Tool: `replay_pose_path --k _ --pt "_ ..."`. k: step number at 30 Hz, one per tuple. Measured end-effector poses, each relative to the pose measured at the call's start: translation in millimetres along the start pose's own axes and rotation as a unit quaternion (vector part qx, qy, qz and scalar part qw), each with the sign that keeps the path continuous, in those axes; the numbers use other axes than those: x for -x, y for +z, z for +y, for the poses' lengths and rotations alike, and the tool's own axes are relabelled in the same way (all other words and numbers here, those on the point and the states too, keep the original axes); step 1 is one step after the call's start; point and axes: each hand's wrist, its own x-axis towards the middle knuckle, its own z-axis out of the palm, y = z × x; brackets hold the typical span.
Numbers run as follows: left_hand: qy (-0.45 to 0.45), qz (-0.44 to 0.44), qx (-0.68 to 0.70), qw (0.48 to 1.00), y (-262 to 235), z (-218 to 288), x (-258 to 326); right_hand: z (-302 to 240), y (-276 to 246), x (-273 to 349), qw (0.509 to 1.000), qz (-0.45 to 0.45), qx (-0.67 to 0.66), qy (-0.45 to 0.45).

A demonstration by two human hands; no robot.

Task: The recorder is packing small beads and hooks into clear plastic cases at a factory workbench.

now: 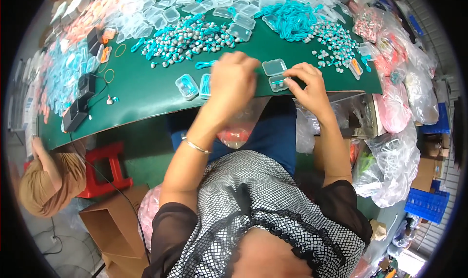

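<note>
My right hand (308,85) pinches the right edge of a small clear plastic case (278,83). The case lies on the green table with its lid folded back, and small grey and teal pieces are inside. My left hand (234,78) is over the table to the left of it, fingers curled and smeared by motion; whether it holds anything is hidden. Just left of that hand are two clear cases with teal contents, one case (186,86) fully visible and the other case (205,86) partly covered. A looped teal cord (204,64) lies behind them.
Heaps of grey-and-teal pieces (185,40), teal cords (292,22) and clear empty cases (161,17) cover the far table. Black boxes (75,115) with a cable stand at left, near another person (51,183). Plastic bags (387,166) crowd the right side.
</note>
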Motion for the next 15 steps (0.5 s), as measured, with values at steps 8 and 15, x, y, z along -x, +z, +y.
replay_pose_path --k 8,15 --pt "-0.123 -0.126 -0.212 0.961 -46 -69 0 12 7 -6 0.991 0.016 -0.101 0.086" --pt "-0.089 -0.077 -0.048 0.992 -25 -42 -13 12 5 0 0.988 0.018 -0.108 0.107"
